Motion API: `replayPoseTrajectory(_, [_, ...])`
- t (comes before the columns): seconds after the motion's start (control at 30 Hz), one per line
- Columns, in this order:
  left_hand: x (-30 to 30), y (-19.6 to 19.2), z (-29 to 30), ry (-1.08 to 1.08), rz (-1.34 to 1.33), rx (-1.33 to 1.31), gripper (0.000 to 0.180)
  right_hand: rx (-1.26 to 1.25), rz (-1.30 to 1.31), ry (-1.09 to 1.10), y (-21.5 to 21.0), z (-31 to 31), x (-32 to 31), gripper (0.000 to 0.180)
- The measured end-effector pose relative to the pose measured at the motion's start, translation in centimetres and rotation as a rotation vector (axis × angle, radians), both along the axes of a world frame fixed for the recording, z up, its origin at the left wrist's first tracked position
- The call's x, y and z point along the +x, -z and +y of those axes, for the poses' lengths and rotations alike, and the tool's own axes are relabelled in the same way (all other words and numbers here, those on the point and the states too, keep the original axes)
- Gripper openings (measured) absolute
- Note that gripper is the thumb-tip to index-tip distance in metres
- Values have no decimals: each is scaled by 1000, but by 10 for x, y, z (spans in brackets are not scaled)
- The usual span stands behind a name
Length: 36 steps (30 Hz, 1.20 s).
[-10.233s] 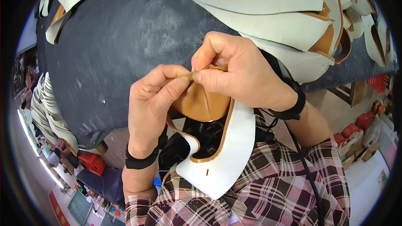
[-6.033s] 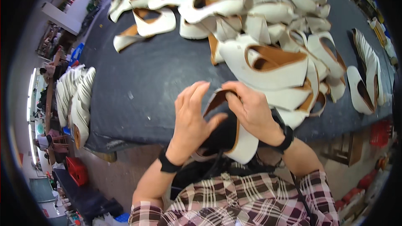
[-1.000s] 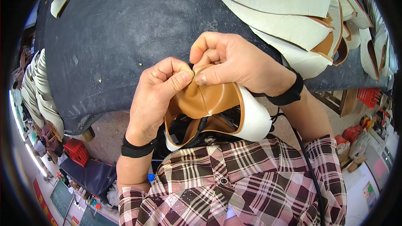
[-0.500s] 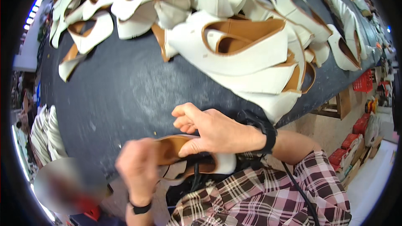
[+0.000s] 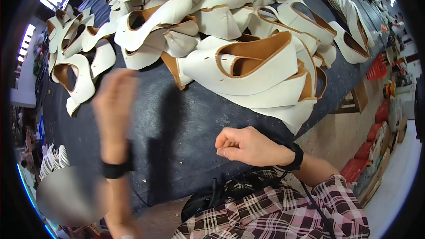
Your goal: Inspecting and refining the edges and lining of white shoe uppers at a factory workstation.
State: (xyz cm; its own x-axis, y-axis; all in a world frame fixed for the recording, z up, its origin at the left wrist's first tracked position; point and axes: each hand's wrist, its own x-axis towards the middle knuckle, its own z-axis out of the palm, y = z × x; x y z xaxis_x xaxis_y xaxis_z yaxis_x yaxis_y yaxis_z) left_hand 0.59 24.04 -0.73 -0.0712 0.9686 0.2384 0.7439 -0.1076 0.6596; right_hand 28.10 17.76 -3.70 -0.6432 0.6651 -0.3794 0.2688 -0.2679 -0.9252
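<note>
Now the left hand (image 5: pixel 115 106) is hovering, grip too blurred to tell, by an upper (image 5: pixel 85 86) on the table (image 5: pixel 195 121), the right hand (image 5: pixel 243 146) hanging curled closed, apparently empty, finished and unfinished uppers looking alike.

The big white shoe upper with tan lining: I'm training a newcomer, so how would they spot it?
On the broad black table, look beyond the bare right hand. The big white shoe upper tops the near end of the white pile. Its tan-lined opening looks wider than any neighbour's.
</note>
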Motion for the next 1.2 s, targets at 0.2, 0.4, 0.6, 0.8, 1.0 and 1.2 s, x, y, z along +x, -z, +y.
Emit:
replayPoseTrajectory(0.2, [123, 47, 21, 165, 208, 143, 68, 88, 11, -11, -13, 0, 16, 14])
replayPoseTrajectory(0.4, [125, 46, 10, 126, 265, 53, 53, -91, 123, 234, -3, 6, 67, 14])
replayPoseTrajectory(0.6, [128, 3, -36, 26, 439, 201, 39, -93, 177, 339, 14, 12, 71, 27])
replayPoseTrajectory(0.8, [79, -40, -106, -209, 405, 62, 36, -487, 347, 464, 10, 37, 72, 31])
replayPoseTrajectory(1.0, [93, -21, -167, -177, 545, -26, 39, -723, 587, 373, 18, 46, 71, 25])
replayPoseTrajectory(1.2, [107, 31, -257, -202, 429, -388, 61, -249, 149, -49, -22, 4, 52, 25])
